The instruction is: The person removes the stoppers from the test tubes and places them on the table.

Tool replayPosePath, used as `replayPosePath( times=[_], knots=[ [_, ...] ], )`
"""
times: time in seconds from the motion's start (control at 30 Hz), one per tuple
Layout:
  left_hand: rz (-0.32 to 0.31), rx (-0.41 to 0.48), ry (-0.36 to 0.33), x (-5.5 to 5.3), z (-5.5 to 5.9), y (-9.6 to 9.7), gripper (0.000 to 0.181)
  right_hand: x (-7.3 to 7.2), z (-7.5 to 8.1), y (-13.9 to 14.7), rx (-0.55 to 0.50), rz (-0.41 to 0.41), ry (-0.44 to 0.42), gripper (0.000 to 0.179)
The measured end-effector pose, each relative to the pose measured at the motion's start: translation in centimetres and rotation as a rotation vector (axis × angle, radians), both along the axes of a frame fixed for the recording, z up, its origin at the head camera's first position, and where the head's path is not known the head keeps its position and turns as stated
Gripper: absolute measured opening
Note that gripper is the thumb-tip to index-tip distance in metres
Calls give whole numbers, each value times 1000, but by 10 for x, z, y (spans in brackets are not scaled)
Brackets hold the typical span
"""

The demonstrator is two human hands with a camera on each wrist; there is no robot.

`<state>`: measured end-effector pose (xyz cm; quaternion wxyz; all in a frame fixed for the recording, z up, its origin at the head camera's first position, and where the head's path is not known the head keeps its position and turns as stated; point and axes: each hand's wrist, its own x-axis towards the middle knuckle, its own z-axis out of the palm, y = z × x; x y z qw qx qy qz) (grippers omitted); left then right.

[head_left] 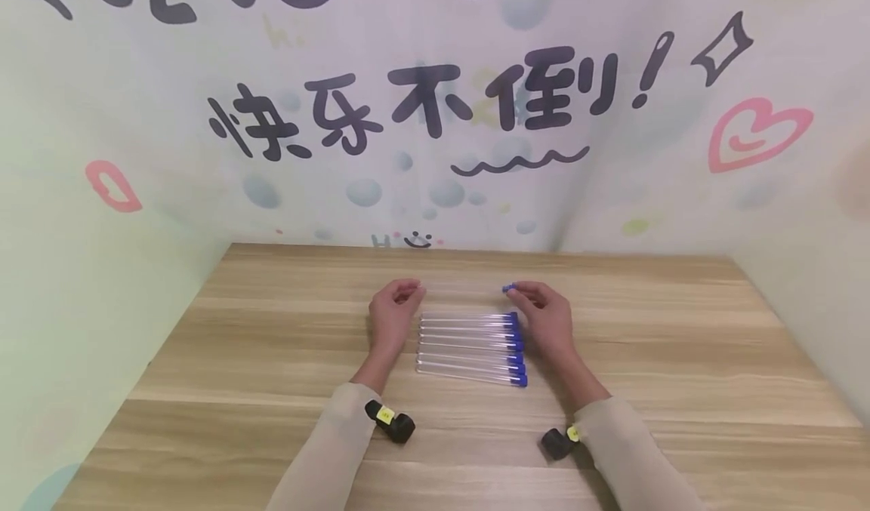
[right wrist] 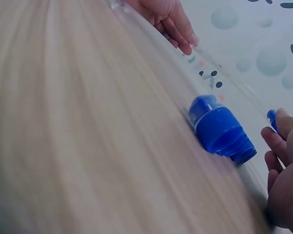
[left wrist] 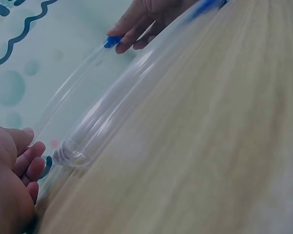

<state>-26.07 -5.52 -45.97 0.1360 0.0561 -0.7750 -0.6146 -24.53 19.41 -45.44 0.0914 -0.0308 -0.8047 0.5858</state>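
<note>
A clear test tube (head_left: pixel 464 289) with a blue cap (right wrist: pixel 271 117) is held level between both hands, just beyond a row of similar tubes. My left hand (head_left: pixel 393 311) pinches its rounded clear end between thumb and fingertips. At the other end, my right hand (head_left: pixel 549 316) pinches the blue cap, which partly shows between the fingers. The row of capped tubes (head_left: pixel 465 349) lies side by side on the table, caps to the right. From the left wrist view, the held tube (left wrist: pixel 71 85) appears raised off the wood.
The wood-grain table (head_left: pixel 238 345) backs onto a white printed cloth (head_left: pixel 326 201) with dark lettering and pale blue dots. Similar cloth walls stand at the left and right. Each sleeve carries a small black wrist camera (head_left: pixel 401 426).
</note>
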Motion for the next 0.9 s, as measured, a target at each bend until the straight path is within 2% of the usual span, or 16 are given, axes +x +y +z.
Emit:
replayPosePath(
  times=[0.13,0.4,0.67,0.77,0.9],
  knots=[
    [-6,12,-9,2,2,0,18,1,-1,0,0,27,14,35],
    [-41,11,-12,4,3,-1,23,0,-4,3,63,82,60,28],
    [-99,-18,49,4,1,1,20,2,-3,5,97,30,47,28],
    [-100,-27,73,4,1,2,17,1,-3,5,111,9,50,27],
    [-88,-34,72,6,2,2,14,1,-3,5,127,-8,48,27]
  ],
)
